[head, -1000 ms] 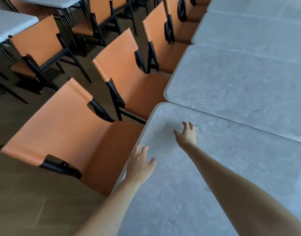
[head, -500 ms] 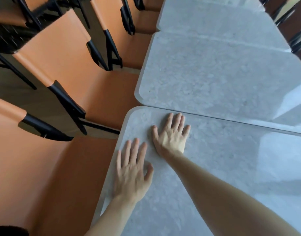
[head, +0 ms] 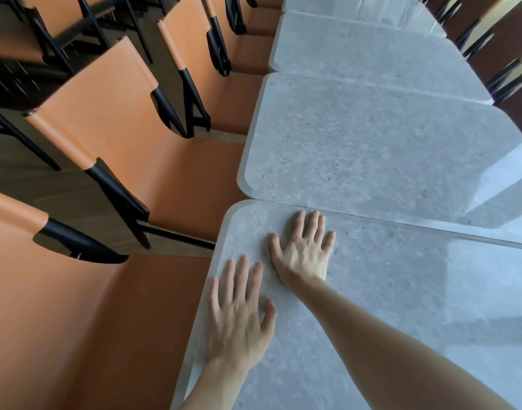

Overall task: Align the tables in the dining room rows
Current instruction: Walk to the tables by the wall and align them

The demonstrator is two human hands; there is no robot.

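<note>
The nearest grey stone-look table (head: 401, 306) fills the lower right. Its far left corner juts out to the left of the following table (head: 372, 143), so the two left edges do not line up. My left hand (head: 239, 315) lies flat on the near table by its left edge, fingers straight. My right hand (head: 305, 250) presses flat on the same top, close to the seam between the two tables. Two more grey tables (head: 366, 51) continue the row toward the back.
Orange chairs with black frames (head: 112, 119) line the left side of the row, their seats tucked against the table edges. The nearest orange chair (head: 76, 321) sits right beside my left hand. Dark chairs (head: 508, 54) stand along the right side. More chairs fill the far left.
Both hands came down from the air and now lie flat on the near table. My view has moved closer and turned along the row.
</note>
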